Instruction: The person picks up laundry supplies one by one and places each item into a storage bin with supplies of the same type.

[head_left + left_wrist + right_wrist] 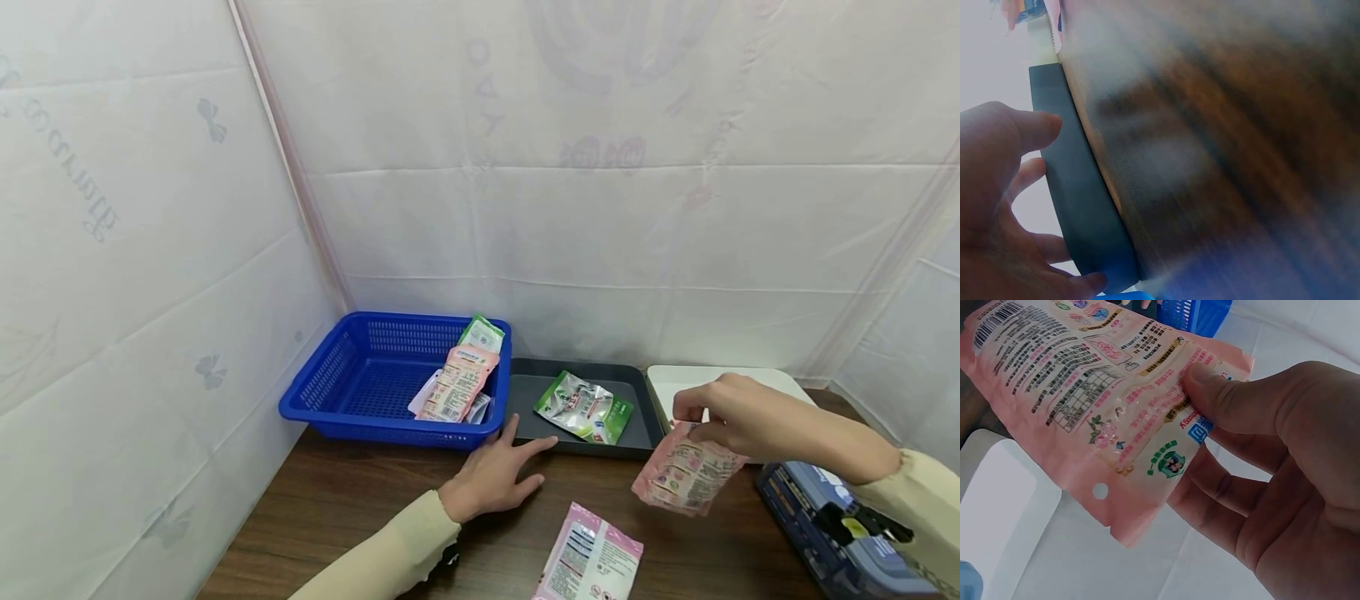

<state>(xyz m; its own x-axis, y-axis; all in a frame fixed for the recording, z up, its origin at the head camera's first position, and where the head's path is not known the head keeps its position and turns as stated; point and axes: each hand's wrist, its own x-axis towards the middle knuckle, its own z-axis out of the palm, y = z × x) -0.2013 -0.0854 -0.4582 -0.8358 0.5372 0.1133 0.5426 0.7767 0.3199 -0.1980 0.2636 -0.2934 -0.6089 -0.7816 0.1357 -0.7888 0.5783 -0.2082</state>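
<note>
A pink printed pouch [688, 473] hangs tilted from my right hand [738, 414], over the table in front of the white tray. In the right wrist view, thumb and fingers pinch the pouch [1104, 394] near one end. My left hand [497, 477] spreads its fingers beside the front edge of the dark grey tray [525, 385]; in the left wrist view its fingertips rest along that tray's side [1079, 169]. Inside the grey tray lies a silver and green pouch [585, 407]. A pink and white packet [588, 554] lies flat on the table near the front.
At the left stands a blue basket [360, 417] with several packets [459, 383] at its right end. The white tray [765, 379] sits right of the grey one. A blue case [817, 517] is under the right forearm. White sheets [525, 225] wall the back and sides.
</note>
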